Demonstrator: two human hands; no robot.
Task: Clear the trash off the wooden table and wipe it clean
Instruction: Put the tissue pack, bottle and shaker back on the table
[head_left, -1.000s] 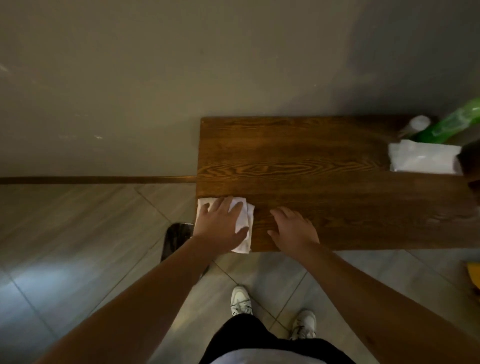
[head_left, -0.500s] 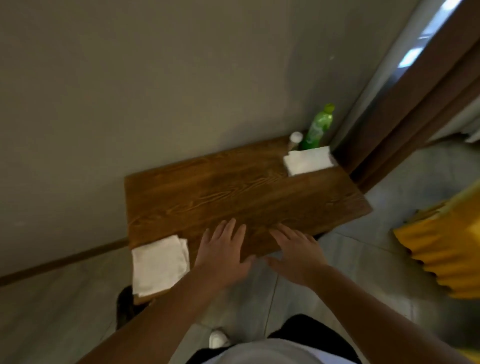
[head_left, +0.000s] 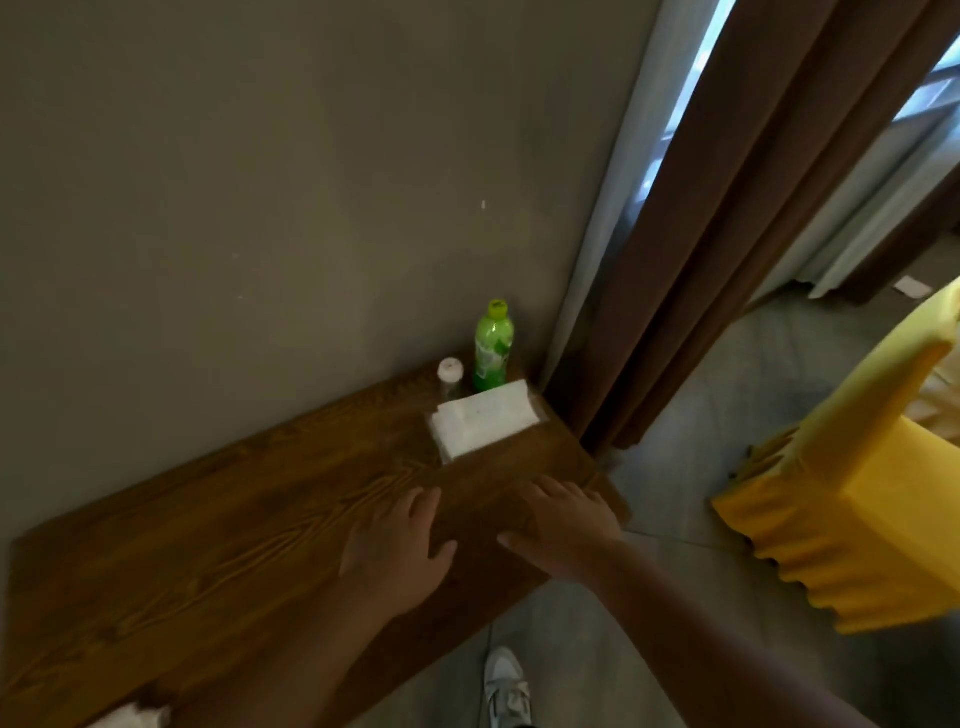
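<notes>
Tabletop (head_left: 234, 545) stands against the wall (head_left: 260, 182). At its far right end, a tissue pack (head_left: 485, 426) lies before a bottle (head_left: 492, 347) and small jar (head_left: 450, 376). A cloth (head_left: 132, 717) lies at the near left edge.

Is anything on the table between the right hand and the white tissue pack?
Nothing visible. Only bare wooden table lies between the right hand and the tissue pack. The green bottle and small jar stand behind the pack.

- I see the wooden table (head_left: 218, 530), dark-grained, set against the wall.
- White tissue pack (head_left: 485, 425) lies flat at its far right end.
- Green bottle (head_left: 492, 347) stands upright behind it.
- Small white-capped jar (head_left: 450, 376) stands just beside the bottle.
- White cloth (head_left: 132, 717) lies at the near left edge.
</notes>
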